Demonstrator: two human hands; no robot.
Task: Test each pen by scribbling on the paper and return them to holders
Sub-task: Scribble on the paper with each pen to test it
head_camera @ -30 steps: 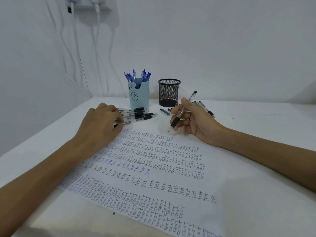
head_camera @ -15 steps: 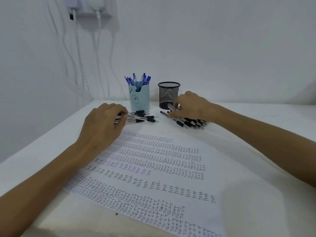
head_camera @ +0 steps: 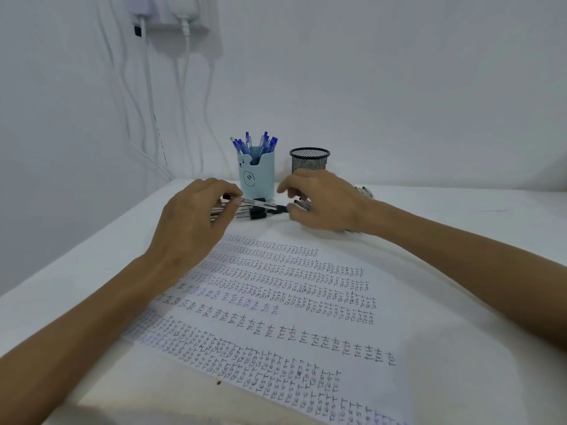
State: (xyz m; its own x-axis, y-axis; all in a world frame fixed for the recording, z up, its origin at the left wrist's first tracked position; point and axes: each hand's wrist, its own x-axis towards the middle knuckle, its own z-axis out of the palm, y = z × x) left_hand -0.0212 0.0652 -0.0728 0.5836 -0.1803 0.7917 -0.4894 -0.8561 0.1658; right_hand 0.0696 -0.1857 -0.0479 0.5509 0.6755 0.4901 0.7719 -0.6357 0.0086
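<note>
Head camera: at frame centre, the left hand [head_camera: 196, 216] pinched a black-capped pen [head_camera: 260, 203] just above the written-over paper [head_camera: 306, 302]. The right hand [head_camera: 325, 200] curled beside its tip, grip unclear. A blue holder [head_camera: 256, 176] and a mesh holder [head_camera: 310, 161] stood behind.

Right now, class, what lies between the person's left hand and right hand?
In the head view, black pens lie flat there, running from the left hand towards the right hand; the blue holder stands just behind.
</note>
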